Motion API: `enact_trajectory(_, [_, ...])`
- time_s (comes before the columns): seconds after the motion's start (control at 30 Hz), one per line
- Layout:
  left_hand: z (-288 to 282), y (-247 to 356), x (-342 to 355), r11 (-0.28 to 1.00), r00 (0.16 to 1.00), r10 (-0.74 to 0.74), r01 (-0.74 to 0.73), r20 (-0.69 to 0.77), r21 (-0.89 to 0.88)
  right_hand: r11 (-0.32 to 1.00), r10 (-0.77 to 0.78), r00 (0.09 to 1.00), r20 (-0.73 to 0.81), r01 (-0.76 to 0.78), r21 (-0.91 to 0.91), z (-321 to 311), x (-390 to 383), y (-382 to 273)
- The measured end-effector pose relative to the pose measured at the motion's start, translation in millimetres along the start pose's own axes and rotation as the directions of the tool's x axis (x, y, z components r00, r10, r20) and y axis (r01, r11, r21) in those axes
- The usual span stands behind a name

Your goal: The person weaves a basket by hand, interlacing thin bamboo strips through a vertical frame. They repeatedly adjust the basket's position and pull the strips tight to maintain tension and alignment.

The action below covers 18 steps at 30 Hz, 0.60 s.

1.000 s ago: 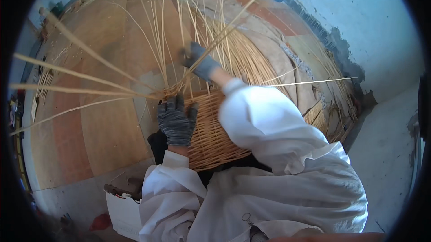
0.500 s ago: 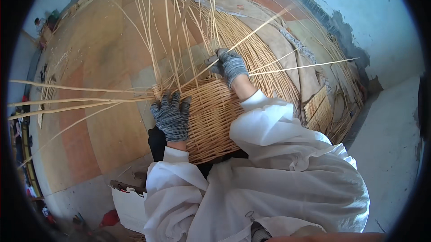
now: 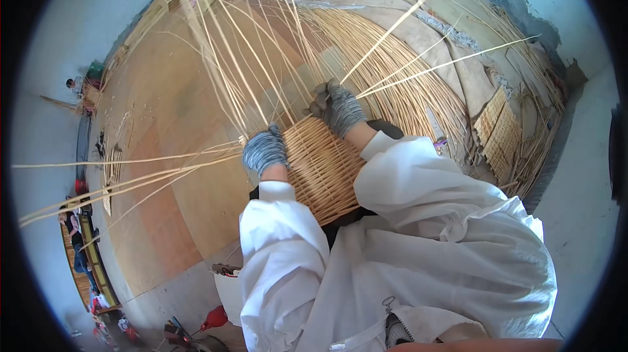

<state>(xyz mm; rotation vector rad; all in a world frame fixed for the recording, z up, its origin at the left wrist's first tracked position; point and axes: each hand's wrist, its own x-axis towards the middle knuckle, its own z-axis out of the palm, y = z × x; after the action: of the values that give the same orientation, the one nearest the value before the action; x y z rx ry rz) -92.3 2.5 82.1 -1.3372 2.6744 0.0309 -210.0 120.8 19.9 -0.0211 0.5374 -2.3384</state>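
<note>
A partly woven wicker basket [image 3: 325, 162] lies against my lap, with long loose wicker rods [image 3: 245, 67] fanning out from its far edge and left corner. My left hand [image 3: 265, 150], in a grey knit glove, is closed over the basket's far left corner; its fingertips are partly hidden. At the far right part of the rim, my gloved right hand [image 3: 341, 109] is closed round a thick wicker rod [image 3: 399, 23] that slants up to the right. Two thinner rods spread rightward beside that hand.
Right of the basket, a large bundle of wicker rods [image 3: 392, 64] lies on cloth sheeting [image 3: 451, 67]. A woven mat piece [image 3: 498, 131] rests near the right wall. Board panels [image 3: 163, 156] cover the floor to the left. Another person [image 3: 77, 241] is at the far left.
The view has shifted, so the left wall area shows more. My left hand's fingers were spread on the basket and are now curled over its corner. My right hand stays at the rim; its rod points more steeply up.
</note>
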Motion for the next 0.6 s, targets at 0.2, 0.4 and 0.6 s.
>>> enact_trajectory(0.2, [-20.3,-15.2,-3.5,0.997,1.0,0.005,-0.005,0.011,-0.078,-0.181,-0.278,0.749,0.601,0.574,-0.799,27.3,8.4,1.5])
enact_trajectory(0.4, [7.1,16.1,-28.2,0.582,0.691,0.472,-0.711,-0.547,-0.395,-0.294,0.084,0.938,0.335,0.344,-0.891,-3.1,3.7,-92.9])
enact_trajectory(0.6, [30.1,78.2,-31.9,0.885,0.855,0.357,-0.439,-0.376,-0.155,-0.795,0.397,0.875,0.278,0.479,-0.371,57.0,136.1,-55.5])
